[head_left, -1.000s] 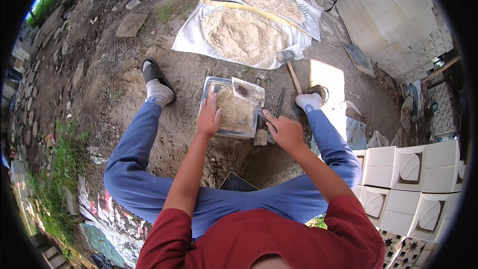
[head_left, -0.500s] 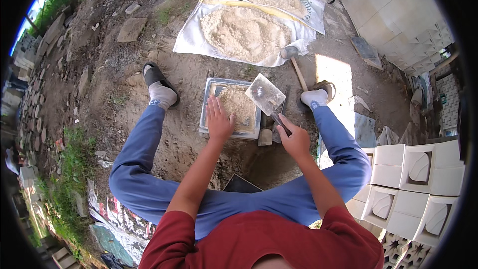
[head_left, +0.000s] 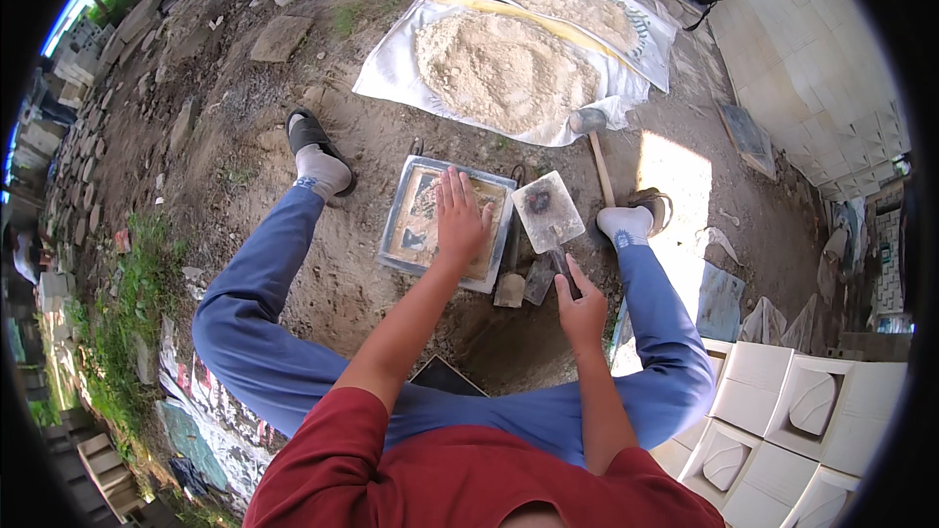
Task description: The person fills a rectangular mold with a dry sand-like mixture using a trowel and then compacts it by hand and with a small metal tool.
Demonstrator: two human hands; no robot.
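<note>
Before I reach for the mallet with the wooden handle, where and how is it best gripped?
Probably by the middle of its wooden handle, from above on the near side: it is slim and points toward you, while the bulky head lies by the white sack. The handle's near end is by your right foot. Your right hand holds a trowel, so free it first.

**Tray (head_left: 394, 207) at centre, blocks (head_left: 753, 391) at lower right**

The tray lies on the ground (head_left: 333, 303) between the left foot (head_left: 321, 164) and the right foot (head_left: 626, 223). The left hand (head_left: 462, 223) is over it; the right hand (head_left: 584, 315), with the trowel (head_left: 548, 215), is to its right. Behind the tray, at upper centre, a heap of sand (head_left: 509, 68) lies on the near sack (head_left: 386, 68), with the far sack (head_left: 649, 36) behind. A mallet (head_left: 601, 168) lies right of the tray, its head at the near sack's lower right corner.
</note>
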